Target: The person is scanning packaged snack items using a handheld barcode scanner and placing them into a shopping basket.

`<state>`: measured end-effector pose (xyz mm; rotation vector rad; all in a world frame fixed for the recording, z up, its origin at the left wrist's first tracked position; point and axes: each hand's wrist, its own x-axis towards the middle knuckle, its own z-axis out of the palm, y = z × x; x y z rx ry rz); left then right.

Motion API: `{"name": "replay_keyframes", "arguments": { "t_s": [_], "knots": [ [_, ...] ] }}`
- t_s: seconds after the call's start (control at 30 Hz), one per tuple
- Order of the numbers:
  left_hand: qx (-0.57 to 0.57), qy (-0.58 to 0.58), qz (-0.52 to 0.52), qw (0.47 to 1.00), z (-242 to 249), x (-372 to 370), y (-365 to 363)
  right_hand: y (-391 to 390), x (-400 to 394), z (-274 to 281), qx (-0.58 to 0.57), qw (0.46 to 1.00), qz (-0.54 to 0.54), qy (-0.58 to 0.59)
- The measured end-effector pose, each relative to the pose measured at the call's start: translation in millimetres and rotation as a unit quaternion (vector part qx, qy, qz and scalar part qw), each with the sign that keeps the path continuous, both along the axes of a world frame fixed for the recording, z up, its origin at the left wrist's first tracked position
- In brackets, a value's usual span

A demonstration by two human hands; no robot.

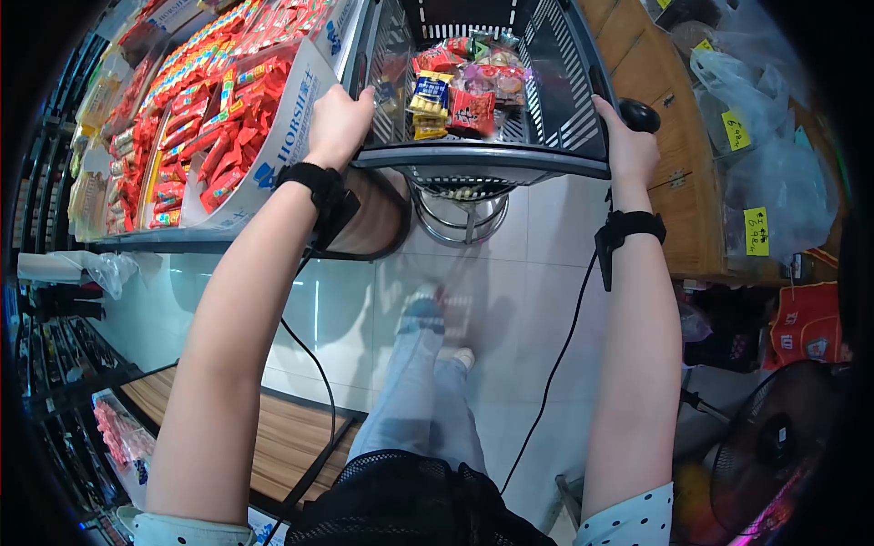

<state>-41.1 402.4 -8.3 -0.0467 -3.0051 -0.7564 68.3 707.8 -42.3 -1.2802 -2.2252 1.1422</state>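
Note:
A dark grey plastic shopping basket (482, 162) is held level in front of me, gripped at its two near corners. My left hand (341, 127) wraps round the left side rim, thumb on top. Round the right side rim my right hand (629, 146) is closed, its fingers mostly hidden beyond the edge. Inside the basket lie several small packaged snacks: a red packet (472, 111), a yellow and blue packet (431, 94) and some clear-wrapped pieces (498, 77). Each wrist wears a black strap with a cable.
Boxes of red-wrapped sweets (214, 136) fill a display on the left. On the right stands a wooden counter (669, 182) with plastic bags (774, 173) and yellow price tags. A round metal stool base (460, 214) is below the basket. A fan (774, 441) stands at lower right.

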Motion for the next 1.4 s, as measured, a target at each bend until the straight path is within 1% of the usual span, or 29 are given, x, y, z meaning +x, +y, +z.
{"name": "replay_keyframes", "arguments": {
  "t_s": [0.07, 0.23, 0.37, 0.43, 0.47, 0.53, 0.6, 0.67, 0.73, 0.83, 0.9, 0.97, 1.0, 1.03, 1.1, 1.13, 1.17, 1.23, 1.3, 1.4],
  "knots": [
    [-0.004, 0.001, 0.007, 1.000, 0.0, 0.3, -0.7, -2.8, 0.5, 2.9, 0.003, 1.000, -0.009, -0.018],
    [0.006, -0.001, 0.000, 1.000, 0.5, -3.7, -1.5, -7.3, -0.7, 4.4, 0.038, 0.999, -0.032, -0.017],
    [-0.006, -0.008, 0.012, 1.000, 0.0, -14.7, -1.6, -6.8, -6.6, 2.4, 0.016, 0.999, -0.028, -0.016],
    [0.011, -0.004, -0.021, 1.000, -0.9, -22.8, -5.8, -11.3, -10.9, 6.2, 0.007, 0.999, -0.043, -0.033],
    [0.004, -0.001, -0.021, 1.000, -1.8, -28.4, -6.8, -13.5, -11.7, 7.8, 0.011, 0.999, -0.040, -0.036],
    [0.011, -0.005, -0.015, 1.000, -4.3, -32.1, -4.6, -14.0, -17.4, 9.3, 0.009, 0.999, -0.048, -0.013],
    [0.011, -0.007, -0.010, 1.000, -2.5, -35.2, -0.7, -8.0, -24.2, 12.7, 0.008, 0.999, -0.039, -0.016],
    [0.004, -0.019, 0.001, 1.000, 0.3, -35.9, 6.7, 3.5, -30.4, 1.9, 0.018, 0.999, -0.023, -0.015],
    [0.000, -0.047, 0.013, 0.999, -1.9, -40.8, 8.4, 6.6, -33.1, 5.1, -0.010, 1.000, -0.008, -0.007],
    [-0.029, -0.030, 0.015, 0.999, 2.8, -42.9, 13.7, 5.9, -37.3, 13.0, -0.081, 0.997, 0.015, 0.005],
    [-0.014, -0.039, 0.016, 0.999, 4.7, -48.7, 14.0, 6.3, -42.2, 13.3, -0.080, 0.997, 0.005, -0.008],
    [-0.004, -0.036, -0.005, 0.999, 0.4, -59.8, 12.7, 10.8, -49.7, 8.0, -0.050, 0.999, -0.007, -0.008],
    [-0.004, -0.040, 0.000, 0.999, 1.9, -59.8, 14.7, 8.3, -48.7, 15.4, -0.057, 0.998, 0.012, 0.001],
    [-0.009, -0.019, -0.001, 1.000, 4.2, -57.6, 16.0, 11.2, -51.0, 9.8, -0.025, 1.000, 0.003, -0.009],
    [-0.039, -0.005, -0.010, 0.999, 3.1, -56.6, 19.8, 18.0, -58.5, 4.0, -0.019, 1.000, 0.008, -0.008],
    [-0.033, -0.011, -0.008, 0.999, 2.5, -57.4, 19.2, 18.5, -59.6, 2.8, -0.002, 1.000, -0.003, -0.022],
    [-0.012, -0.048, -0.018, 0.999, 3.7, -64.4, 20.9, 18.1, -63.5, -0.2, -0.005, 1.000, 0.002, -0.025],
    [-0.025, 0.000, -0.015, 1.000, -1.8, -68.1, 20.7, 22.3, -66.5, 2.6, 0.007, 0.999, -0.002, -0.045],
    [0.019, -0.018, -0.016, 1.000, -0.4, -74.9, 22.9, 24.6, -69.5, 5.4, -0.012, 0.999, 0.016, -0.048],
    [-0.002, -0.026, -0.012, 1.000, 2.7, -78.0, 29.2, 29.6, -76.3, 2.8, -0.012, 0.999, 0.022, -0.045]
  ]
}}
